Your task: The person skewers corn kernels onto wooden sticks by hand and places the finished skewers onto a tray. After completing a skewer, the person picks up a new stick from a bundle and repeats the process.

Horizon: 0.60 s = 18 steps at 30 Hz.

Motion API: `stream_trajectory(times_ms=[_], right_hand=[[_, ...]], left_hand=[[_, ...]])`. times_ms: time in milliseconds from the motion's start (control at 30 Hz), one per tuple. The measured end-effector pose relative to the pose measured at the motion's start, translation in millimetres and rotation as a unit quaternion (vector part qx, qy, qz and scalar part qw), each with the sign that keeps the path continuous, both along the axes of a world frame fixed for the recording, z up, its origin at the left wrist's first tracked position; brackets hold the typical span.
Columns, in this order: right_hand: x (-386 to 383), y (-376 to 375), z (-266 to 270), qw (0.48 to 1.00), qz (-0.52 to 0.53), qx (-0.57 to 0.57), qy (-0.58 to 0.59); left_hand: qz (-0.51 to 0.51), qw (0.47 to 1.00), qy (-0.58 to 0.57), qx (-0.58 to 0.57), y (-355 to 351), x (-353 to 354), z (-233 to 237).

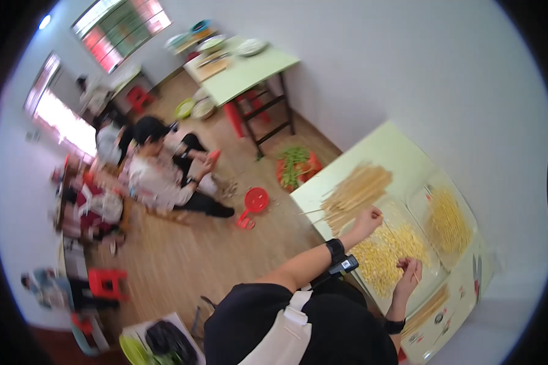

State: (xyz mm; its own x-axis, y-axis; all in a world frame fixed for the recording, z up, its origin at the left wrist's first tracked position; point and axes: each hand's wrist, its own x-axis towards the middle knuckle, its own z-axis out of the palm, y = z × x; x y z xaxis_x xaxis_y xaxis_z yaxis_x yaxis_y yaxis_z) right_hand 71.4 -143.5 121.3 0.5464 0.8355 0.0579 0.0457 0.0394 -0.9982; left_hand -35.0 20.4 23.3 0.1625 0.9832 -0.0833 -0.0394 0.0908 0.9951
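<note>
Stick seemingly pinched in right hand.

Bright daylight entered through the window and a blown-out opening; shadows were soft. Fisheye distortion curved the edges inside a black circular vignette, and motion blur smeared the whole frame.

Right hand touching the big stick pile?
Apart. Head view: right hand is above the yellow kernels, with the left hand between it and the stick pile.
</note>
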Motion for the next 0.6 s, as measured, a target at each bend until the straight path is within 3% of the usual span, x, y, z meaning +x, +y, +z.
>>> stream_trajectory(times_ms=[200,267,300,433,600], right_hand=[[-5.3,12.7,-9.2,0.998,0.057,0.004,-0.017],[-7.4,16.4,-8.8,0.998,0.064,-0.011,-0.017],[-8.7,17.5,-6.9,0.997,0.078,-0.012,-0.018],[-13.7,22.1,3.2,0.997,0.076,-0.006,-0.020],[-16.8,22.7,7.2,0.996,0.078,0.000,-0.040]], left_hand=[[0.012,0.998,0.011,-0.057,-8.0,-33.3,41.9],[0.000,0.999,0.019,-0.042,-8.1,-37.7,42.8],[0.049,0.998,-0.030,-0.037,-5.5,-31.4,26.1],[0.081,0.996,-0.028,-0.015,-5.7,-43.6,34.6],[0.038,0.997,-0.056,-0.047,-10.9,-52.3,49.2]])
